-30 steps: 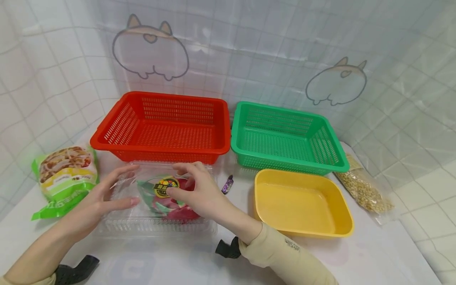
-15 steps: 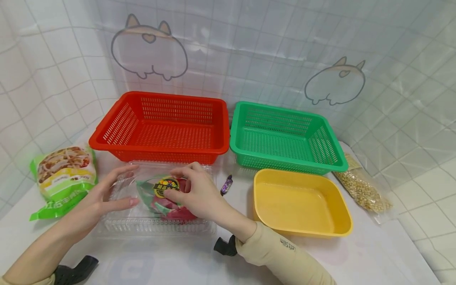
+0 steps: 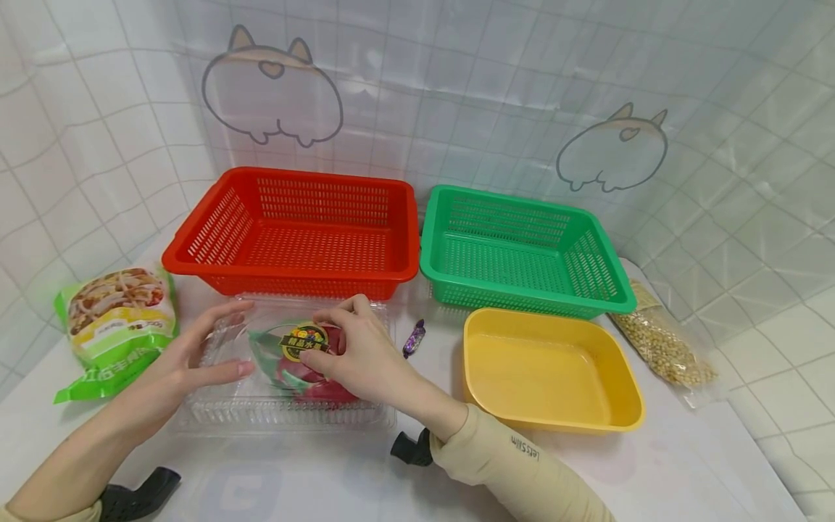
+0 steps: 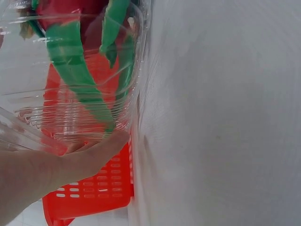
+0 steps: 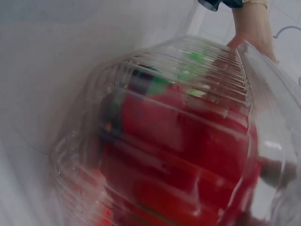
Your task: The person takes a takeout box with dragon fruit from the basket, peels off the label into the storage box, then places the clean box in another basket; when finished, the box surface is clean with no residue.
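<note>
A clear plastic clamshell box (image 3: 225,409) with a ribbed rim stands in front of the red basket. Inside it lies a dragon fruit (image 3: 329,390), red with green leaf tips, under a black and yellow sticker (image 3: 304,342) on the lid. My left hand (image 3: 172,370) spreads thumb and fingers over the box's left end; the left wrist view has the thumb against the ribbed wall. Over the right half of the lid rests my right hand (image 3: 372,355), loosely bent, its thumb at the sticker. The fruit (image 5: 164,155) fills the right wrist view behind clear plastic.
Behind the box sits a red basket (image 3: 293,277), beside a green basket (image 3: 522,296). A yellow basin (image 3: 554,370) stands at the right. A bag of pale grains (image 3: 668,348), a green food bag (image 3: 124,322) and a purple-wrapped candy (image 3: 414,338) lie around on the table.
The view shifts very slightly. Both hands and the box otherwise stay where they were.
</note>
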{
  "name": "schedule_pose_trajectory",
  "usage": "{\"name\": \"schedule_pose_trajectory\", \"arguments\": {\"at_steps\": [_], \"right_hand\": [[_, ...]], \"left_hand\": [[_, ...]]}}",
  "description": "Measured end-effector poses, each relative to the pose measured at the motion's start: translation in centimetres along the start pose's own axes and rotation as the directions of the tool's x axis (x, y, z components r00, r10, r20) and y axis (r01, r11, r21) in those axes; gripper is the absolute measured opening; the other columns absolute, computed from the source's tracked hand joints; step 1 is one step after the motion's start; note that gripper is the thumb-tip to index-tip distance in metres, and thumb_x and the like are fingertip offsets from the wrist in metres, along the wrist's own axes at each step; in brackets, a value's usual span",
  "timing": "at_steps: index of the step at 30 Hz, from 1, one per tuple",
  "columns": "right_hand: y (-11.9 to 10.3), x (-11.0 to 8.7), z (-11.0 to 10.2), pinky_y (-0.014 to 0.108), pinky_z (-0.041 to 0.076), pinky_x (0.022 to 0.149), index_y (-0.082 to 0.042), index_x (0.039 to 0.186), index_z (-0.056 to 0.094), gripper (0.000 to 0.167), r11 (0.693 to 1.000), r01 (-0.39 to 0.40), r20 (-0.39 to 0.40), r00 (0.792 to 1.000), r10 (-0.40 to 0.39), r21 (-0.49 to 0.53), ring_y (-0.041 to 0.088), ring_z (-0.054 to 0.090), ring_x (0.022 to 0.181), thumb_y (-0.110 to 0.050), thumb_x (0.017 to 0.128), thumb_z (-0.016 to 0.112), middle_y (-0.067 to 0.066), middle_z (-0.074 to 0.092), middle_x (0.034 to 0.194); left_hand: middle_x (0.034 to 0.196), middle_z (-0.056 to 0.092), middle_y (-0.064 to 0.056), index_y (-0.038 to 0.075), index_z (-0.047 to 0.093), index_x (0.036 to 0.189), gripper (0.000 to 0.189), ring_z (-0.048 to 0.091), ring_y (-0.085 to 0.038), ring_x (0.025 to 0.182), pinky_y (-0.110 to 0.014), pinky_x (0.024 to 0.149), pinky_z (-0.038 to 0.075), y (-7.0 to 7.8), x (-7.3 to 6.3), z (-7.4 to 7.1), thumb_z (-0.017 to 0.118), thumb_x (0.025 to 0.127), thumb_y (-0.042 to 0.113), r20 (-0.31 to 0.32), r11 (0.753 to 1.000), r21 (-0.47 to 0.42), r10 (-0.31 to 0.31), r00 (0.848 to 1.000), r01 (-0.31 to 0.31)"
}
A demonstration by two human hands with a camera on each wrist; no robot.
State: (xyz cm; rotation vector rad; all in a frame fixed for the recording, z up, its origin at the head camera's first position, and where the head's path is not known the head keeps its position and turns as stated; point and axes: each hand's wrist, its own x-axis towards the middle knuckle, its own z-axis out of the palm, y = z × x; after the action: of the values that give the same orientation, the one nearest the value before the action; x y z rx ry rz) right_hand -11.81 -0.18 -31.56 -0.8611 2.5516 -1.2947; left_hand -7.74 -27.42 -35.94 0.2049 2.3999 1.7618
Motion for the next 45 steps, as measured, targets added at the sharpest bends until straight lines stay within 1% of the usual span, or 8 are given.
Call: {"name": "schedule_pose_trajectory", "arguments": {"at_steps": [7,11,16,19,25,30,36,45], "right_hand": [[0.1,0.1,0.0,0.017,0.043,0.067,-0.015,0.122,0.067,0.035,1.000,0.009,0.004,1.000,-0.009,-0.007,0.006,0.049,0.077,-0.024,0.089,0.076,-0.002,0.051,0.108],[0.2,0.2,0.1,0.017,0.042,0.066,-0.015,0.119,0.067,0.031,0.999,0.036,0.001,0.999,-0.036,-0.015,0.005,0.049,0.076,-0.022,0.090,0.074,-0.004,0.053,0.103],[0.4,0.3,-0.2,0.015,0.043,0.064,-0.012,0.122,0.066,0.028,0.997,0.077,0.002,0.997,-0.077,-0.002,0.004,0.049,0.074,-0.016,0.094,0.068,-0.003,0.056,0.099],[0.6,0.4,-0.3,0.015,0.043,0.061,-0.010,0.122,0.067,0.027,0.997,0.078,-0.013,0.997,-0.078,0.000,0.004,0.048,0.070,-0.012,0.096,0.065,-0.003,0.059,0.098],[0.7,0.6,-0.3,0.016,0.041,0.057,-0.011,0.113,0.073,0.018,0.998,0.061,-0.054,0.997,-0.062,-0.009,0.005,0.048,0.062,-0.013,0.096,0.066,-0.005,0.061,0.090],[0.7,0.6,0.0,0.015,0.043,0.057,-0.011,0.107,0.074,0.014,0.996,0.081,-0.087,0.993,-0.083,-0.024,0.003,0.049,0.063,-0.014,0.095,0.068,-0.005,0.060,0.087],[0.8,0.7,0.3,0.015,0.042,0.064,-0.012,0.102,0.074,0.009,0.992,0.103,-0.132,0.985,-0.112,-0.070,0.001,0.048,0.065,-0.014,0.095,0.069,-0.006,0.057,0.086],[1.1,0.7,0.8,0.014,0.041,0.060,-0.012,0.100,0.070,0.005,0.987,0.135,-0.161,0.976,-0.148,-0.088,0.002,0.047,0.068,-0.014,0.096,0.067,-0.005,0.055,0.087]], "left_hand": [[0.162,0.010,-0.006,0.035,0.021,0.157,0.075,0.003,-0.042,0.147,-0.086,0.098,0.011,0.0,0.1,0.0,0.060,0.096,0.015,0.002,1.000,0.004,-0.014,1.000,0.014],[0.162,0.009,-0.006,0.036,0.021,0.157,0.075,0.003,-0.042,0.147,-0.085,0.097,0.012,0.0,0.1,-0.1,0.060,0.096,0.015,0.004,1.000,0.002,-0.019,1.000,0.019],[0.162,0.008,-0.007,0.036,0.021,0.157,0.076,0.002,-0.043,0.147,-0.086,0.097,0.009,0.0,0.1,-0.1,0.060,0.096,0.014,0.003,1.000,-0.004,-0.019,1.000,0.019],[0.162,0.009,-0.005,0.036,0.021,0.157,0.076,0.002,-0.043,0.147,-0.087,0.097,0.007,0.0,0.1,-0.1,0.060,0.096,0.014,0.001,1.000,-0.008,-0.017,1.000,0.017],[0.162,0.010,-0.003,0.035,0.021,0.157,0.076,0.002,-0.042,0.147,-0.087,0.098,0.004,-0.1,0.1,-0.1,0.061,0.096,0.013,0.000,1.000,-0.016,-0.010,1.000,0.010],[0.162,0.009,-0.004,0.035,0.021,0.157,0.076,0.002,-0.042,0.148,-0.086,0.098,0.006,-0.2,0.1,-0.1,0.061,0.096,0.013,0.001,1.000,-0.013,-0.007,1.000,0.007],[0.162,0.010,-0.003,0.034,0.022,0.157,0.076,0.002,-0.042,0.148,-0.086,0.099,0.006,-0.2,0.1,-0.1,0.060,0.096,0.013,-0.004,1.000,-0.014,-0.001,1.000,0.001],[0.161,0.011,-0.002,0.035,0.021,0.157,0.076,0.003,-0.041,0.147,-0.087,0.098,0.006,-0.3,0.2,0.0,0.061,0.095,0.014,-0.004,1.000,-0.012,-0.008,1.000,0.008]]}}
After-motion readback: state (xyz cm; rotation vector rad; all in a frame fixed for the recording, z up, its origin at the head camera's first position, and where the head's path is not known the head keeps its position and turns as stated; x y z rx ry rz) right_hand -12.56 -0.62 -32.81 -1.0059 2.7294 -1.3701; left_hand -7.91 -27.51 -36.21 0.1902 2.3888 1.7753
